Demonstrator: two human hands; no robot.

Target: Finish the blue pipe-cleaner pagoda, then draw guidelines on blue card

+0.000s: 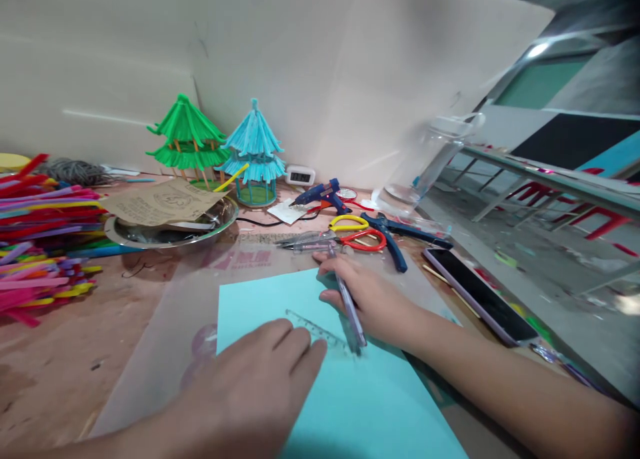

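Indoors, pale partition, reddish tabletop, paper, left fingers half-bent over ruler, right fingers closed round pen

The scuffed reddish-brown tabletop over there bears multicoloured fuzzy sticks, a round metal bowl, a translucent plastic sheet and a white digital clock.

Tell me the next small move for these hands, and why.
Probably press the clear, straight plastic ruler flat with the left hand: its fingers lie by the ruler on the light-blue rectangular paper sheet, while the right hand holds a slim purple pen nearby, so slipping might spoil a line.
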